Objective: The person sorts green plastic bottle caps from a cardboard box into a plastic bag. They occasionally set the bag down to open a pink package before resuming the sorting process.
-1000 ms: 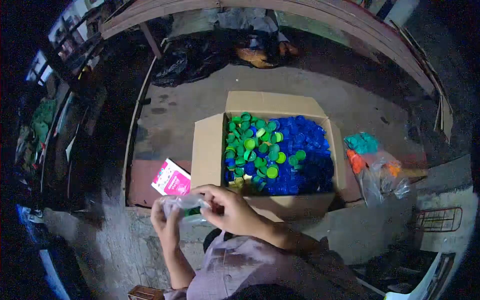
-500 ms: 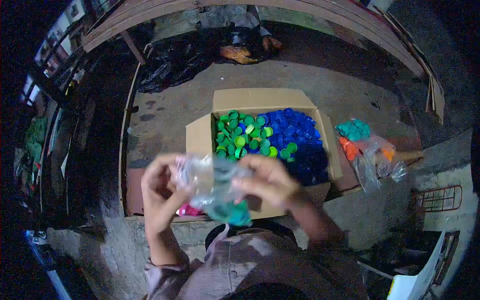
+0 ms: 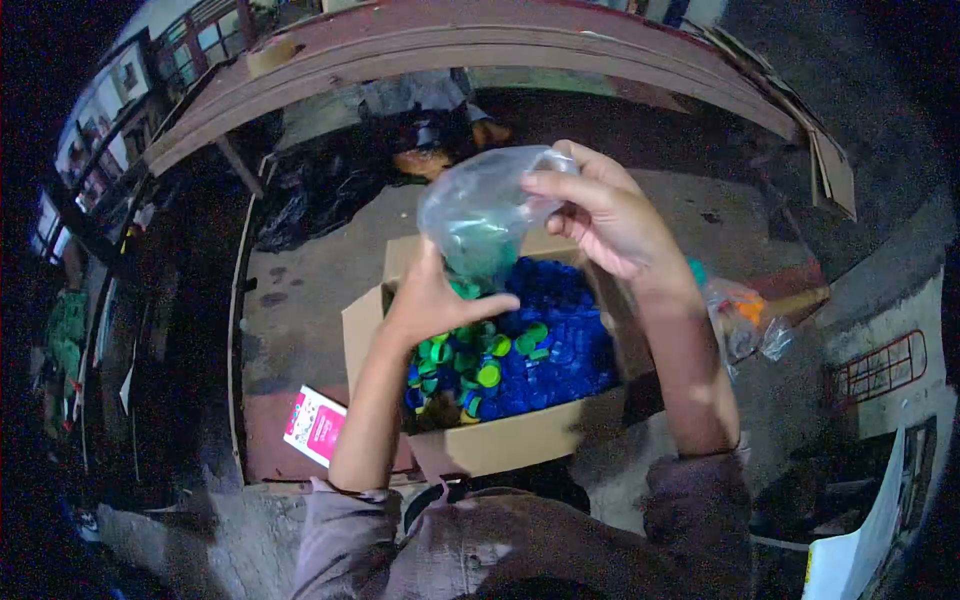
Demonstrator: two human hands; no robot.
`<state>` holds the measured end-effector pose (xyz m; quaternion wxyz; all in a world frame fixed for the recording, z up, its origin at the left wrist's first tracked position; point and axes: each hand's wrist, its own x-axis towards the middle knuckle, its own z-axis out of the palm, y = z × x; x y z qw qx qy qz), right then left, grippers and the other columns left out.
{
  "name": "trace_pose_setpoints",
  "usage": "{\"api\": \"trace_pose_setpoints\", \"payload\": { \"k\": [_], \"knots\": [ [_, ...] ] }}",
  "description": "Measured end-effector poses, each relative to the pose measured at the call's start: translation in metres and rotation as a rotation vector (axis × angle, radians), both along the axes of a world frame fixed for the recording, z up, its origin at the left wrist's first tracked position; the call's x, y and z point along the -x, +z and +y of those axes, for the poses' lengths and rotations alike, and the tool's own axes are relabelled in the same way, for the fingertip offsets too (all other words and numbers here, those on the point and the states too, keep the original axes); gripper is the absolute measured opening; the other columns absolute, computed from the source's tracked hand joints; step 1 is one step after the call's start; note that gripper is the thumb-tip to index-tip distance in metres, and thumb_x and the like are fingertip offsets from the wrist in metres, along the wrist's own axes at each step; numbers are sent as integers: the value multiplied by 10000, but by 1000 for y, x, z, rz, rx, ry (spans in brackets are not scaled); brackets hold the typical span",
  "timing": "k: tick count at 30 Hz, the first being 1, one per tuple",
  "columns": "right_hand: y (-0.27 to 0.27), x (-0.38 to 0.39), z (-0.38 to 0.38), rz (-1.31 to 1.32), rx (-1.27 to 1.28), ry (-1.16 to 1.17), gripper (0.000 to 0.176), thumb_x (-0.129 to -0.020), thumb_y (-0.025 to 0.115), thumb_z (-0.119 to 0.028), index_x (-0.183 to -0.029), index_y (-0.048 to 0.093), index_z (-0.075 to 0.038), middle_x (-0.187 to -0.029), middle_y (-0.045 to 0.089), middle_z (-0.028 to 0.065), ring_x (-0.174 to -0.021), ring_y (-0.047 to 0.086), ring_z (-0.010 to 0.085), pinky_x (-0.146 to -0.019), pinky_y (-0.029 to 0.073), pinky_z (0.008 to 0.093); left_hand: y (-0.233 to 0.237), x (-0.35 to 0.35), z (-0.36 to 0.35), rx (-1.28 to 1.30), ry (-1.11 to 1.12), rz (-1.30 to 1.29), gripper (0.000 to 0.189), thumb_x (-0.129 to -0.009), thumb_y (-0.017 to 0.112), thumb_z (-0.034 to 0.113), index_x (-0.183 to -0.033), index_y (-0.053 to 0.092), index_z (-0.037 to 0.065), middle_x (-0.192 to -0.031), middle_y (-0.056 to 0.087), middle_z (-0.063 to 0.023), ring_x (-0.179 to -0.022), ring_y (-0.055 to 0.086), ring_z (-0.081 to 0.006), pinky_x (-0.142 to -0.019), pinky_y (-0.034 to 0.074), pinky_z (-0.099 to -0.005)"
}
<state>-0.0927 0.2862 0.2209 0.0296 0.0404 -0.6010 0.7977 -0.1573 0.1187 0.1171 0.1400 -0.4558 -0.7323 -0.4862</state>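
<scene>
1 right hand [image 3: 608, 212] pinching 1 clear bag [image 3: 480, 195], above 1 cardboard box [image 3: 500, 450] | 1 left hand [image 3: 428, 308] at bag's underside, thumb spread, can't tell if gripping | 1 pink-white item [image 3: 318, 428] left of box | green caps [image 3: 488, 374], blue caps [image 3: 560, 352] in box, uncountable | black plastic [image 3: 325, 195] beyond box, left

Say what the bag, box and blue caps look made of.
Bag: thin plastic film, apparently; see-through with glossy highlights.
Box: likely cardboard; matte brown, folded flaps.
Blue caps: probably hard plastic; slightly shiny, uniformly coloured; exact type unclear.

The right hand [image 3: 597, 212] pinches; left hand's [image 3: 432, 305] thumb juts sideways.
</scene>
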Motion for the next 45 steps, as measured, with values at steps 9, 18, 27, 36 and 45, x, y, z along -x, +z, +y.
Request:
{"api": "trace_pose_setpoints", "payload": {
  "k": [9, 18, 27, 36, 45],
  "knots": [
    [26, -22, 127, 374, -1174, -697, 223, -559, 733, -93, -713, 584, -33, -566, 529, 14, -538, 523, 81, -499, 432, 256, -18, -40, 95, 16, -46, -286, 660, -545, 696, 108, -1150, 439, 49, -1064, 538, -165, -1003, 525, -311, -871, 398, -365],
    [46, -83, 186, 649, -1468, -147, 736, -481, 786, -293, -1131, 511, -86, -1139, 480, 110, -1043, 469, 222, -879, 369, 353, -19, -69, 174, -110, -21, -97, 522, -527, 660, 11, -1024, 502, 7, -940, 552, -166, -899, 549, -324, -788, 426, -352],
    [29, -75, 265, 82, -1213, 294, 229, -670, 684, -184, -841, 618, -47, -689, 588, 44, -678, 582, 160, -601, 455, 291, -26, -71, 228, 238, -318, -256, 611, -545, 714, 90, -1100, 469, 18, -1046, 538, -147, -1009, 514, -283, -888, 382, -357],
    [39, -52, 372, 487, -1379, -571, 293, -774, 596, -286, -861, 619, -8, -810, 628, 130, -758, 615, 236, -688, 465, 317, -71, -74, 238, 54, -65, -381, 1000, -647, 751, 217, -1345, 65, 13, -1333, 259, -199, -1225, 293, -294, -1004, 252, -409],
    [-62, -83, 449, 378, -1568, -849, 144, -774, 575, -142, -810, 596, -5, -736, 590, 133, -638, 574, 215, -572, 435, 306, -89, -103, 192, -135, 152, -594, 747, -726, 605, 0, -1339, 184, 75, -1284, 362, -154, -1181, 366, -251, -964, 308, -363]
  ]
}}
